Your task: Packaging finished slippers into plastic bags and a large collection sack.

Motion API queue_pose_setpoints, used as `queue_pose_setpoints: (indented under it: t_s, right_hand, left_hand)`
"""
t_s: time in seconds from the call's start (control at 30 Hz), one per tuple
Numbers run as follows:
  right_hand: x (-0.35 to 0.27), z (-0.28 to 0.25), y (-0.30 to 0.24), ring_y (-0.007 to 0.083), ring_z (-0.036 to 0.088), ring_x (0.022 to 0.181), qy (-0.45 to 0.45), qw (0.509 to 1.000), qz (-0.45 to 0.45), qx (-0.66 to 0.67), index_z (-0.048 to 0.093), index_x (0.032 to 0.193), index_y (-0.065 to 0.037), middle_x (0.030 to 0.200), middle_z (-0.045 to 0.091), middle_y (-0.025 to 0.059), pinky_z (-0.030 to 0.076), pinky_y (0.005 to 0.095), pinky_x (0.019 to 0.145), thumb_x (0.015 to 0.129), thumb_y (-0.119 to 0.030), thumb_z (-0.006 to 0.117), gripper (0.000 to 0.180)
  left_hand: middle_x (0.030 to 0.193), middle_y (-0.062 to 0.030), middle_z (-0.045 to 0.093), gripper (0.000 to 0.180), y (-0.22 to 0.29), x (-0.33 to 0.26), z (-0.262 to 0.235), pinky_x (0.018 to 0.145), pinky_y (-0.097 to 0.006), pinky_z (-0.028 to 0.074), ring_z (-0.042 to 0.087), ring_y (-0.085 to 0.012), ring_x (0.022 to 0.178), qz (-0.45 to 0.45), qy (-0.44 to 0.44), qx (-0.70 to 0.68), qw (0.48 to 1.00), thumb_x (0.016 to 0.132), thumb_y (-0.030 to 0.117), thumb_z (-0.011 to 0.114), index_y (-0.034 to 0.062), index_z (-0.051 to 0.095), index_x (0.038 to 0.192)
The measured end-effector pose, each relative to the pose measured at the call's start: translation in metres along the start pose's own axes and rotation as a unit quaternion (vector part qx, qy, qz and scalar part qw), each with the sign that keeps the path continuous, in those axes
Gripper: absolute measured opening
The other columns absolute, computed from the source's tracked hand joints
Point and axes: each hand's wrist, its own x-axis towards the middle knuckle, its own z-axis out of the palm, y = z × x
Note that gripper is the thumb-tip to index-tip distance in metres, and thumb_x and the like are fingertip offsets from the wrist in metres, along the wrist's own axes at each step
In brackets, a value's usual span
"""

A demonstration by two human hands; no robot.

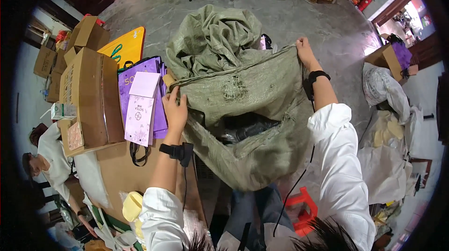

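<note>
A big olive-green woven sack [266, 82] stands before me, its rim stretched between my two hands. At the right end, my right hand [306, 53] pinches the corner of the rim, arm reaching forward. My left hand [175, 110] holds the left end of the rim, close beside the purple bags. Rumpled folds of the sack bulge up at the far side. Through a gap on the near side, dark wrapped contents [248, 128] show; what they are I cannot tell. A frayed patch [234, 87] marks the front.
Left of the sack, a stack of purple bags [161, 122] with a pale pink folded card [139, 106] lies beside a cardboard box [89, 101]. A drink carton [63, 111] sits on that box. A red stool [304, 211] is near my legs. Another person [54, 150] is at left.
</note>
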Motion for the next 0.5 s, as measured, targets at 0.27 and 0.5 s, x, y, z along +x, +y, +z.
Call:
queue_pose_setpoints:
  t_s: [0.27,0.5]
  right_hand:
    - [-0.007,-0.004,0.028,0.0263,0.044,0.114,-0.05,0.96,0.115,0.249,0.038,0.126,0.006,0.125,0.045,0.0188,0.033,0.0359,0.095,0.092,-0.051,0.029,0.067]
    - [-0.092,0.01,0.065,0.0274,0.038,0.121,-0.071,0.975,0.094,0.19,0.031,0.132,0.002,0.133,0.038,0.0186,0.029,0.0323,0.1,0.09,-0.048,0.039,0.066]
  left_hand:
    - [0.073,-0.0124,0.058,0.026,-0.031,0.034,0.016,0.063,-0.031,0.041,0.052,-0.0198,0.067,0.013,0.017,-0.112,0.993,0.083,0.022,0.057,0.0012,0.056,0.099]
    - [0.103,-0.0161,0.054,0.043,-0.024,0.012,0.006,0.082,-0.031,0.039,0.051,-0.0232,0.093,-0.077,-0.055,-0.184,0.978,0.083,0.024,0.06,0.0065,0.045,0.12]
